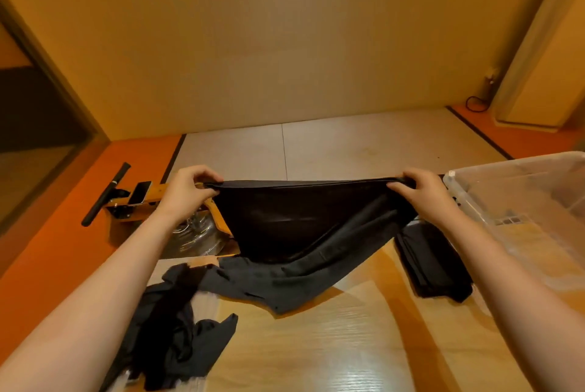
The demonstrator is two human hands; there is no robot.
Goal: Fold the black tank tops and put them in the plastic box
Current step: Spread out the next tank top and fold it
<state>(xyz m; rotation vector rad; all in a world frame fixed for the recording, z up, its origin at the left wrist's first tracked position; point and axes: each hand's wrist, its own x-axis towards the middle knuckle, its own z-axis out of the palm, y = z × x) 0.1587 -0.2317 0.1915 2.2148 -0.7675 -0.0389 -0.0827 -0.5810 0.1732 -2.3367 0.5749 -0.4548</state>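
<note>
Right now the wooden tabletop (316, 344) fills the lower half of the view. A clear plastic box (538, 201) stands at its right edge, and I cannot tell whether it holds anything.

One black top (300, 217) is held up over the far middle of the tabletop, its upper edge pulled taut in a nearly level line between the two hands. From that line the cloth hangs down in a wide triangle. Its lower part trails onto the wood and runs toward the near left, where it reaches a crumpled pile (171, 322) of more black tops at the left edge. A folded top (433, 262) lies flat just beside the box, under the right forearm.

The left hand (186, 189) has the left end of the taut edge. Its fingers (205, 175) are curled and pinch the cloth against the thumb. The right hand (427, 192) holds the right end in the same way, its fingers (402, 184) bent over the hem with the cloth bunched beneath them. Both hands are raised clear of the tabletop, well apart from each other, with the whole width of the top between them.

Past the far left corner there is a phone (141, 192) in a yellow stand, with a black rod (106, 194) just to its left. A crinkled clear bag (196, 230) lies below the left wrist.
</note>
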